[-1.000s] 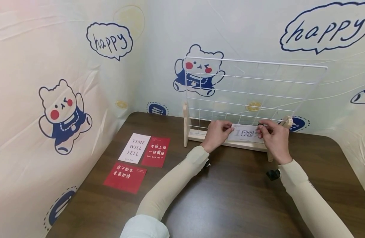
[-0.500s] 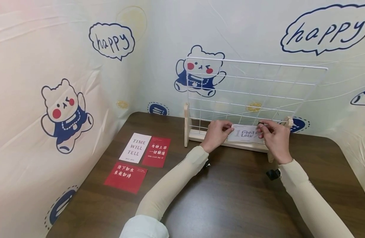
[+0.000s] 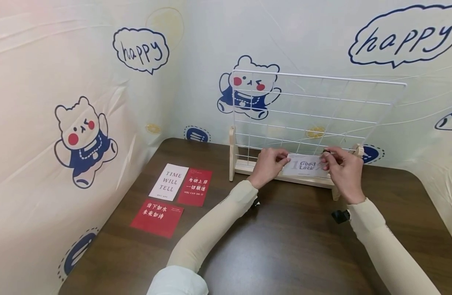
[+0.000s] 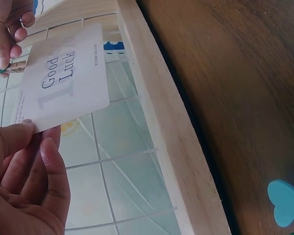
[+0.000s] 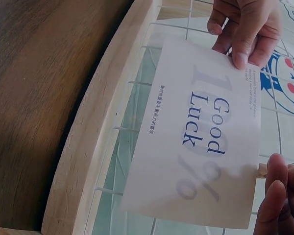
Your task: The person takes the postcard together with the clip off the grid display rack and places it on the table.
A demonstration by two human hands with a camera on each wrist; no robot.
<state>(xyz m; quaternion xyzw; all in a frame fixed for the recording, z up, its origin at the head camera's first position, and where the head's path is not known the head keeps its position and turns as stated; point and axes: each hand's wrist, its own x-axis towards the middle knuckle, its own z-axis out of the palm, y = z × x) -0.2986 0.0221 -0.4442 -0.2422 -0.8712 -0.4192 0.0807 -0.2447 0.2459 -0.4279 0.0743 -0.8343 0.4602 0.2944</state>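
Note:
A white "Good Luck" card [image 3: 302, 165] is held in front of the lower part of a white wire grid [image 3: 303, 108]. My left hand [image 3: 269, 164] pinches the card's upper left corner between thumb and fingers. At the upper right edge, my right hand [image 3: 340, 170] pinches a small wooden clip [image 4: 17, 67] with a green end. The clip meets the card's top edge in both wrist views; whether it bites a wire as well, I cannot tell. Fingers of the right hand hide most of it.
The grid stands in a wooden base [image 3: 307, 181] with wooden end posts. Left on the brown table [image 3: 277, 246] lie a white card [image 3: 168, 182] and two red cards, one upper [image 3: 195, 187] and one lower [image 3: 157, 218]. A teal heart-shaped piece [image 4: 285, 202] shows in the left wrist view.
The right hand has shifted slightly to the right at the card's upper right edge. The left hand keeps its pinch on the card, and the head view has turned a little.

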